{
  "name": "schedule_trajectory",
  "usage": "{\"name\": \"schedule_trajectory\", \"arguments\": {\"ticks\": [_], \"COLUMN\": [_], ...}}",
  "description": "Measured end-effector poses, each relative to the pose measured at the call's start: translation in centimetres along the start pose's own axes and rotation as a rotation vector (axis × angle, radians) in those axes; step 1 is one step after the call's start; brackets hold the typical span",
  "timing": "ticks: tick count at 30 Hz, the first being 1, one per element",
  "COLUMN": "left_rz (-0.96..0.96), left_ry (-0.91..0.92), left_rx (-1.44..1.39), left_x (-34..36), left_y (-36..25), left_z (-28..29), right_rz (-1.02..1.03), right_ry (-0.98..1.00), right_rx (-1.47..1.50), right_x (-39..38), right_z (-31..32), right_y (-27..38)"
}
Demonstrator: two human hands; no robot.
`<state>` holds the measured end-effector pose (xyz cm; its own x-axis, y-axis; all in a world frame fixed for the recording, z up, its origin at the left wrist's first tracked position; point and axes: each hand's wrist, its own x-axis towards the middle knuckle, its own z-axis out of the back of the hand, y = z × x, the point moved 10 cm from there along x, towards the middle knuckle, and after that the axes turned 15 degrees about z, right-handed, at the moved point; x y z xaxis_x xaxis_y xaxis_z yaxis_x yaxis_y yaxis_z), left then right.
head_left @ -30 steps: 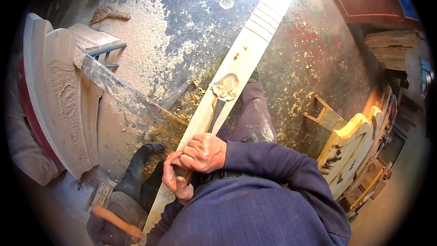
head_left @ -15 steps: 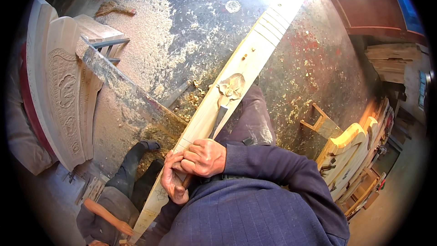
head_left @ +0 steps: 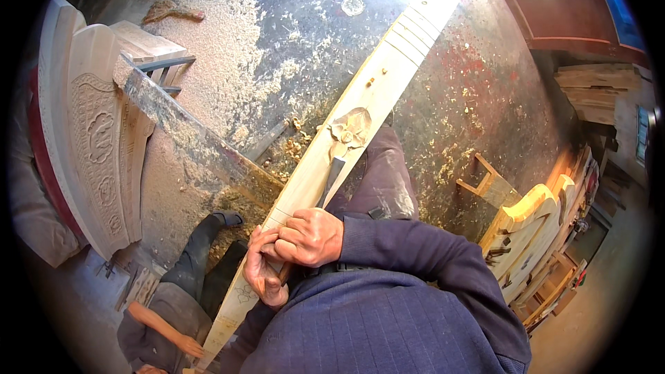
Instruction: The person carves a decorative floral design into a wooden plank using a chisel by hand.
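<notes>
A long pale wooden board (head_left: pixel 367 90) runs slantwise beneath my hands, from lower left to upper right. Carved in relief on it is a leaf-like or flower-like motif (head_left: pixel 352 128). My right hand (head_left: pixel 309 237) is closed round the shank end of a carving chisel (head_left: pixel 332 179), whose dark, flat blade points away from me and ends just short of the motif's near edge. Pressed against the right hand, my left hand (head_left: pixel 264 270) wraps the chisel's wooden handle, which is mostly hidden. Pencilled lines and a small drawn pattern (head_left: pixel 244 294) mark the board's near part.
A co-worker (head_left: pixel 170 312) sits at lower left, one hand on the board's near end. A dusty plank (head_left: pixel 201 138) extends toward the board from a carved panel (head_left: pixel 97 131). Sawdust (head_left: pixel 215 41) and shavings cover the floor. Right stand a small wooden stool (head_left: pixel 492 187) and yellowish curved boards (head_left: pixel 530 218).
The chisel's tip has slid slightly forward and left, toward the carved motif. Both hands keep their hold. The co-worker's hand at the near end has shifted a little.
</notes>
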<state>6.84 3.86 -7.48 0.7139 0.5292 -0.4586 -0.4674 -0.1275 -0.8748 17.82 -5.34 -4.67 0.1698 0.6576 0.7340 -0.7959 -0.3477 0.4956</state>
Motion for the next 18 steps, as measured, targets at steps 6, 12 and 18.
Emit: {"name": "schedule_trajectory", "arguments": {"ticks": [6,12,18], "left_rz": [-0.043,-0.005,-0.004], "left_ry": [-0.073,-0.132,-0.174], "left_rx": [0.028,-0.006,-0.014], "left_x": [-0.3,-0.6,-1.0], "left_y": [-0.4,0.1,0.6], "left_z": [-0.6,-0.9,-0.9], "right_rz": [0.031,0.036,0.045], "right_ry": [-0.032,0.01,0.011], "right_rx": [-0.002,0.009,0.008], "right_x": [-0.3,-0.5,-0.7], "right_z": [0.3,0.3,0.4], "right_y": [0.1,-0.1,-0.1]}}
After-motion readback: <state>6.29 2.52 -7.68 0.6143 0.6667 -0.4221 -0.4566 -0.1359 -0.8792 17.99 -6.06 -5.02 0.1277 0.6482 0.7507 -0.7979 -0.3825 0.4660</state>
